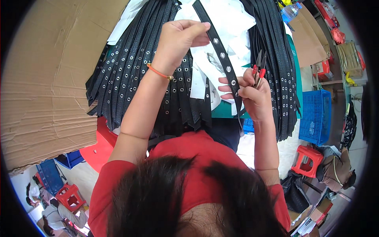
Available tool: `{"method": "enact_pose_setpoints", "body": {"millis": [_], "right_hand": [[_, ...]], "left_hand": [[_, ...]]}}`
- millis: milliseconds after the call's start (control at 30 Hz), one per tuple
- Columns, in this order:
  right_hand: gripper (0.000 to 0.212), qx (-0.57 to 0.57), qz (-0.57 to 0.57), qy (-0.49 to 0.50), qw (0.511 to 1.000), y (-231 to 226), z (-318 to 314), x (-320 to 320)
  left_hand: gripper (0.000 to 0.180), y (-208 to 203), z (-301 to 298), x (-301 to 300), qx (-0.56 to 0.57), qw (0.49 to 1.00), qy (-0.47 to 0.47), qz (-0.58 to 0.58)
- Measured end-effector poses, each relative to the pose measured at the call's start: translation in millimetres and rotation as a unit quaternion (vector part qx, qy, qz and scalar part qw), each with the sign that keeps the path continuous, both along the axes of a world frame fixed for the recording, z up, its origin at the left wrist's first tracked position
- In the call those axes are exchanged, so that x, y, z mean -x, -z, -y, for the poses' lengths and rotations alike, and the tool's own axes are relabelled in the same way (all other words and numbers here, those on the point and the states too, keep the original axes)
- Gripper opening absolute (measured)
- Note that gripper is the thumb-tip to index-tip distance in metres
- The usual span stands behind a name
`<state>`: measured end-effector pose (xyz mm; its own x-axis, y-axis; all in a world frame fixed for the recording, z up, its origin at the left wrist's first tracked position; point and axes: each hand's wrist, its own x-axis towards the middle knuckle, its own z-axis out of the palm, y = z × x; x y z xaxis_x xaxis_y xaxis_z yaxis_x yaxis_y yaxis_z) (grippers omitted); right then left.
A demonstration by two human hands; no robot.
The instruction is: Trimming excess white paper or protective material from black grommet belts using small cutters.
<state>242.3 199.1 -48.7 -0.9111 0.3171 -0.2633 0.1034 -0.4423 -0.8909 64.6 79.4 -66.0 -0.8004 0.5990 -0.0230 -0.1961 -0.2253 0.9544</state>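
Black flat strap with a row of silver eyelets is, in the head view, stretched aslant over white sheets and the green tabletop's near edge, its lower end hanging free. The left hand's grip is closed, thumb and forefinger pinching the strap near its upper part. The right hand's grip is half curled, holding small metal snips with red handles, while its outer fingers lie behind the strap; how firmly they press cannot be told. With blades pointing up and parted, a careless wrist turn could nick the strap or fingers. A loose pinch might drop it, and a sleeve or forearm catching the overhanging black eyelet straps could drag some down.
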Motion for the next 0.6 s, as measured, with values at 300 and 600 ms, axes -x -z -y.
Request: {"method": "enact_pose_setpoints", "body": {"millis": [300,600], "right_hand": [[0.021,0.044,-0.015,-0.010,0.999,0.9,-6.7,-9.4],[0.022,0.004,0.002,-0.013,1.000,6.3,-18.4,-12.9]], "left_hand": [[0.019,12.3,19.5,40.4,-0.023,0.997,-0.064,-0.022],[0.017,17.8,54.9,91.7,-0.006,0.991,-0.129,-0.021]]}}
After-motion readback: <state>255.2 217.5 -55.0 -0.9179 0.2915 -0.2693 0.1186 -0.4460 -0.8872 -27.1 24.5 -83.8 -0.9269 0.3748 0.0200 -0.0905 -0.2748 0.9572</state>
